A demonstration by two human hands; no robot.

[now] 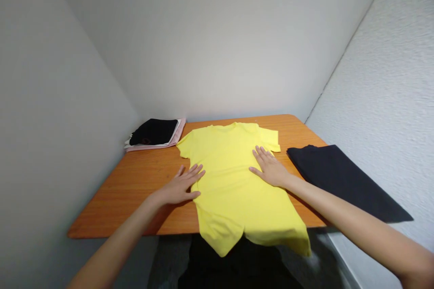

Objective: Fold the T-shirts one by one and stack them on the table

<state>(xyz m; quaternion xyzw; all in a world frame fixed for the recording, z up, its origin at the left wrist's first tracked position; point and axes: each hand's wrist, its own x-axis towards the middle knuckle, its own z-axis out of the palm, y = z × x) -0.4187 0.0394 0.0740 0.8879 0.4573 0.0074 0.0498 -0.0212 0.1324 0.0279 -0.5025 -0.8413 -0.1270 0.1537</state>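
A yellow T-shirt [230, 180] lies spread on the wooden table, its neckline toward the back wall and its short sleeves out to the sides. Its bottom hem hangs over the front edge, with the left corner folded to a point. My left hand [181, 185] rests at the shirt's left side edge, fingers spread, fingertips on the cloth. On the right half of the shirt, below the right sleeve, my right hand [269, 167] lies flat with fingers stretched out. Small wrinkles run across the cloth between the two hands.
A stack of folded clothes [154, 132], black on top with white and pink beneath, sits at the table's back left corner. Dark folded cloth [342, 180] lies along the right side, past the table edge. Walls enclose the wooden table [135, 194] at the back and sides.
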